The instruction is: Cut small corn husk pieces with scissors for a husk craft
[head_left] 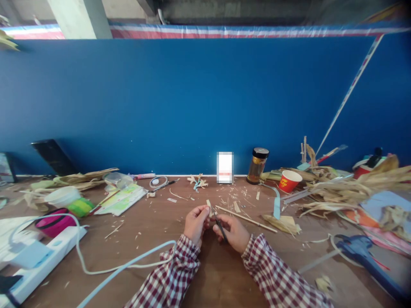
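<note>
In the head view, my left hand (195, 223) pinches a small pale strip of dried husk (208, 204) between thumb and fingers. My right hand (236, 233) is closed around a pair of dark scissors (221, 229), whose blades point up toward the strip. The two hands are close together above the brown table (218, 278). Just beyond my right hand lies a thin pale stick (248, 219). A folded piece of husk (282, 224) rests to the right of it. Small husk scraps (236, 207) are scattered behind the hands.
A glue gun (362, 254) lies at right, near piled corn husks (349, 190). A red paper cup (289, 182) and a lidded jar (257, 167) stand at the back. On the left, a white cable (128, 266) loops past my sleeve beside a power strip (53, 265).
</note>
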Motion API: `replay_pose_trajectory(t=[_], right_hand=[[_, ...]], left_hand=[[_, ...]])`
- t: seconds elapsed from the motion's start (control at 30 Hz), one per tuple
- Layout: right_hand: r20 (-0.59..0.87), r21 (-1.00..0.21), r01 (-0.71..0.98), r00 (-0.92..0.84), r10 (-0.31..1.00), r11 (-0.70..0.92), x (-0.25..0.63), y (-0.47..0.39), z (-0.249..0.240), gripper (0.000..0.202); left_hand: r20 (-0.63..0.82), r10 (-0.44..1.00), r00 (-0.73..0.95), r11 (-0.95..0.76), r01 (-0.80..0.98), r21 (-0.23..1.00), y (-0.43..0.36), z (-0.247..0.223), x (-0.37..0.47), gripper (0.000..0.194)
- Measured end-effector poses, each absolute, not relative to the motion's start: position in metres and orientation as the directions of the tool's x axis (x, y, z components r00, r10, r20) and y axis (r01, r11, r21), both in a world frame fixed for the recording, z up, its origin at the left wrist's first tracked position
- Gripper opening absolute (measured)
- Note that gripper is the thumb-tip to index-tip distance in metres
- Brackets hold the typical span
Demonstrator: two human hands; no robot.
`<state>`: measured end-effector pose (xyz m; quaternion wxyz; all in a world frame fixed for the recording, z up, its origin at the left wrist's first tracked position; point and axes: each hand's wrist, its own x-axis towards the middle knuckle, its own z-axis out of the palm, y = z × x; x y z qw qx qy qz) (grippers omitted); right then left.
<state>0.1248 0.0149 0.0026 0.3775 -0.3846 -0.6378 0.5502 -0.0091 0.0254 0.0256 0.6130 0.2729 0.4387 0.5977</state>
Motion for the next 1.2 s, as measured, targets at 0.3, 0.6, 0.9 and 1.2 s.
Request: replay_pose_trajectory(t=[0.3,0.6,0.9,1.2], right_hand=[[0.068,-0.987,0.108,-0.399,0.915,0.120,0.125,0.014,0.005,0.034],[0.067,-0.986,0.116,-0.397,0.915,0.122,0.126,0.014,0.006,0.034],[0.025,-0.987,0.137,-0.413,0.910,0.089,0.127,0.013,0.006,0.031],[0.015,-0.993,0.099,-0.420,0.907,0.062,0.127,0.014,0.006,0.034]], left_hand=[[-0.235,0.967,-0.099,0.158,-0.490,0.858,0.025,0.023,-0.009,0.033],[-0.292,0.941,-0.170,0.168,-0.512,0.842,0.028,0.028,-0.014,0.028],[-0.271,0.943,-0.194,0.127,-0.543,0.830,0.030,0.030,-0.017,0.025],[-0.269,0.935,-0.232,0.096,-0.564,0.821,0.032,0.032,-0.019,0.022]])
